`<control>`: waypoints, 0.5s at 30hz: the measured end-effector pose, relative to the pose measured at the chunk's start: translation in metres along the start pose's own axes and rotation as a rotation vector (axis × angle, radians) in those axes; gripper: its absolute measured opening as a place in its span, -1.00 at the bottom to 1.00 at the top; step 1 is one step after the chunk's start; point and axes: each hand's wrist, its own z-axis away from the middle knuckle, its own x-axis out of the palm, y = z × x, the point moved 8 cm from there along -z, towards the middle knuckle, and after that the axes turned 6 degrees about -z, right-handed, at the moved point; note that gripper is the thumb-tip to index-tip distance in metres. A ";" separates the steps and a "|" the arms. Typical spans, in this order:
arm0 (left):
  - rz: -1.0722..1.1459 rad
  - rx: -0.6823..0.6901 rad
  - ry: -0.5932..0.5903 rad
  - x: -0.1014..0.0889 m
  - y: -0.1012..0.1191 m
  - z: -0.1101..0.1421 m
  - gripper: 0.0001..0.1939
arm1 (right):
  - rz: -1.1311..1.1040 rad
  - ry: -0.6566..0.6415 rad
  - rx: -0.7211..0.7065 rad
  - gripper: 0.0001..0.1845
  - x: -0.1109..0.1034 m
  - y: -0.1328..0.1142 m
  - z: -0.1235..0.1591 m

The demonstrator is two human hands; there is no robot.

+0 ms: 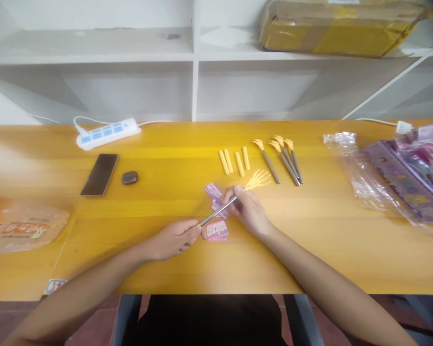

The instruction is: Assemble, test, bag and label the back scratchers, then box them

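Note:
Between my two hands is a back scratcher (pixel 218 211) with a metal rod and a pale yellow claw head, tilted up to the right. My left hand (pixel 176 238) is closed around its lower end, which the fingers mostly hide. My right hand (pixel 250 211) pinches the rod just below the claw. Under the rod lie small pink and purple cards (pixel 217 230). Beyond my right hand, several more back scratchers (pixel 288 161) rest on the table, their claws pointing away from me. Several yellow handle sleeves (pixel 239 164) lie beside them.
A phone (pixel 100 175), a dark small case (pixel 130 178) and a white power strip (pixel 108 134) sit to the left. An orange plastic bag (pixel 25 226) lies at far left. Clear wrapping (pixel 364 178) and a purple box (pixel 400 178) are at right. Shelves hold a taped carton (pixel 339 29).

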 end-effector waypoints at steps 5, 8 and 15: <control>-0.052 0.016 0.012 -0.001 0.001 0.000 -0.46 | 0.049 0.018 -0.007 -0.33 -0.001 0.002 0.002; -0.065 0.018 0.028 -0.002 0.000 0.000 -0.46 | 0.047 0.008 -0.012 -0.34 0.000 0.001 0.002; -0.090 0.030 0.024 -0.002 0.001 0.000 -0.47 | 0.021 -0.036 -0.008 -0.34 0.005 0.001 0.003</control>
